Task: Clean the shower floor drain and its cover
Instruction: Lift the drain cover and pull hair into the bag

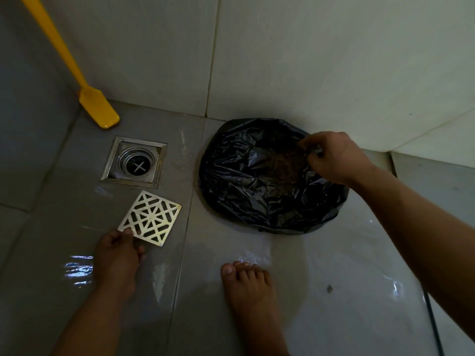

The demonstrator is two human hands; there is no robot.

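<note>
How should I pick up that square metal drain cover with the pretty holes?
Pinch the square metal lattice drain cover at its near corner, coming from below it, as the left hand does now. It is thin and lies almost flat on the wet grey floor tile, so an edge or a hole gives fingers purchase.

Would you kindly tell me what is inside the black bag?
A brownish clump of debris lies in the black bag, under the right hand; the plastic folds hide anything deeper.

Left hand (117, 255) low, fingers pinched; right hand (334, 158) extended forward, fingers curled.
</note>
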